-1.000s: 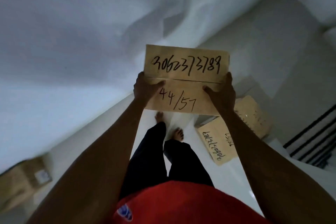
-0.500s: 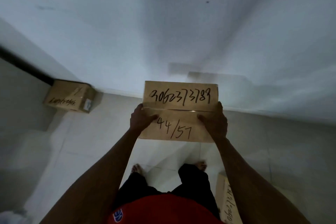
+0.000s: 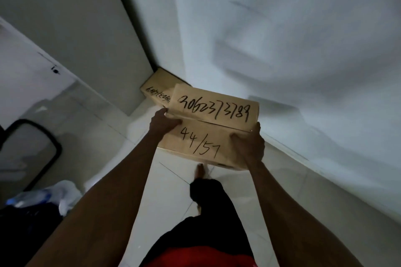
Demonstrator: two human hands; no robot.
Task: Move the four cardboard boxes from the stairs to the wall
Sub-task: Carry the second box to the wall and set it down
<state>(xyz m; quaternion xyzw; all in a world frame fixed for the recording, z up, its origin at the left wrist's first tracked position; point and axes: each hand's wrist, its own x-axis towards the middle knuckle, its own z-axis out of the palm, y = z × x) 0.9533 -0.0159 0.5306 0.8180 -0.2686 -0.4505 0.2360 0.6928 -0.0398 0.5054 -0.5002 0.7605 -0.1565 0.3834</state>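
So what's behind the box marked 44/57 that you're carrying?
Behind the carried box, held by the left hand and right hand, a second cardboard box sits on the floor in the wall corner. Its right part is covered, so anything there is unseen.

Box (image 3: pixel 213 128) in your fingers (image 3: pixel 173 124): matt brown cardboard, smooth, black marker scrawl. Second box (image 3: pixel 155 90) just beyond fingers: same cardboard. Floor (image 3: pixel 165 197) below fingers: glossy pale tile. Wall (image 3: pixel 293 28) beyond: matt white paint.
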